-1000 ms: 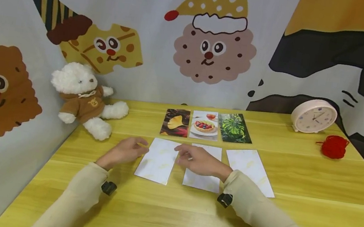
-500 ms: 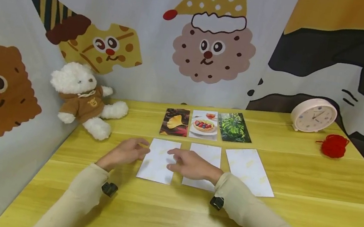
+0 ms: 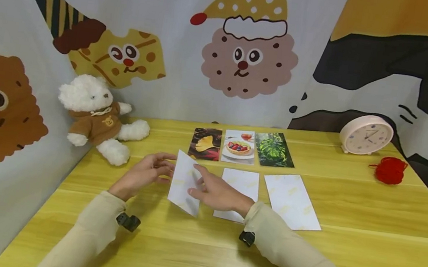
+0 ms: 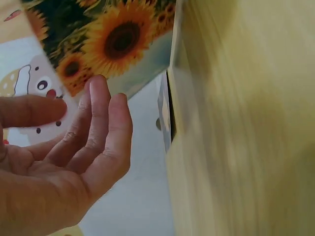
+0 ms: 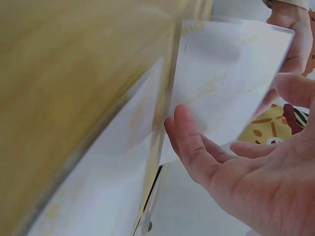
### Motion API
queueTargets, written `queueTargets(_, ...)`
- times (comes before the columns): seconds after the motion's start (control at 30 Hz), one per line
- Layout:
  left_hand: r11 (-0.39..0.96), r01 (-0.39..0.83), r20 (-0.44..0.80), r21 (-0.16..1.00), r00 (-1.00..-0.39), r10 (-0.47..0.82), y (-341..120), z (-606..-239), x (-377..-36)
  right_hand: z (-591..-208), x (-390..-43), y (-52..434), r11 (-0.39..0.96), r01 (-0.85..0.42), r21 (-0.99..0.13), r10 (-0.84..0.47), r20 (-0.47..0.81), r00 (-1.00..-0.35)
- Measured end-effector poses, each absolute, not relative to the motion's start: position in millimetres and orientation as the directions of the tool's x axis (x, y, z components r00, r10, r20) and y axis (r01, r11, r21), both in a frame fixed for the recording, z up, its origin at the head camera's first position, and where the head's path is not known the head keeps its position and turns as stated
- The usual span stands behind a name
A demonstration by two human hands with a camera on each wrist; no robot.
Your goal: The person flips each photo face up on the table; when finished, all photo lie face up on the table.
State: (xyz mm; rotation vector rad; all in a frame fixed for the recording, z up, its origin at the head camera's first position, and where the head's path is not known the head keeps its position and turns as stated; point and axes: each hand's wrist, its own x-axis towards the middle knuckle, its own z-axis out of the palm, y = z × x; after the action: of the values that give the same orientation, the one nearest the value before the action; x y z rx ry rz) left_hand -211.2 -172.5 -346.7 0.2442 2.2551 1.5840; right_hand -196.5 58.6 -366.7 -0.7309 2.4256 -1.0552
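Observation:
A white-backed card [image 3: 181, 186] stands tilted between my hands, its lower right edge at the table. Its other face carries a sunflower picture [image 4: 120, 42], seen in the left wrist view. My left hand [image 3: 144, 174] is at the card's left edge, fingers loosely curved; whether they touch it, I cannot tell. My right hand [image 3: 219, 193] lies along the right side, fingertips at the white face and thumb apart from the fingers. Two more white-backed cards, a middle one [image 3: 242, 181] and a right one [image 3: 292, 201], lie flat; the right hand partly covers the middle one.
Behind them lie a ginkgo-leaf picture card [image 3: 206, 144], a fruit-tart card [image 3: 239, 147] and a green-plant card [image 3: 275, 150]. A white teddy bear [image 3: 97, 117] sits at left. A pink clock [image 3: 366, 134] and red yarn ball [image 3: 390, 170] stand at right.
The left white-backed card has gone from lying flat to tilted up, with its left edge raised. My right hand has moved left from over the middle card; the left hand has barely shifted.

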Motion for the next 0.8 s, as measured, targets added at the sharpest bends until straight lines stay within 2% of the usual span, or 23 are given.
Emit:
queueTargets(0.13, 0.326, -0.083, -0.205, 0.942, -0.91, 0.36, -166.9, -346.5, -209.4, -363.4, -196.1, 56.3, 0.551, -0.277, -0.787, -0.603, -0.146, -0.785)
queueTargets(0.53, 0.294, -0.056, -0.181, 0.954, -0.89, 0.419, -151.2, -354.3, -203.1, -363.5, -197.1, 59.3, 0.506, -0.309, -0.805, -0.594, -0.066, -0.802)
queueTargets(0.67, 0.316, -0.06, -0.195, 0.947, -0.889, 0.415, -141.6, -354.0, -205.2, -361.0, -200.5, 62.7, 0.408, -0.217, -0.887, -0.594, -0.077, -0.801)
queueTargets(0.8, 0.394, 0.011, -0.168, 0.919, -0.894, 0.416, -136.7, -354.8, -206.2, -360.6, -204.0, 60.9, 0.28, -0.061, -0.958, -0.56, -0.112, -0.821)
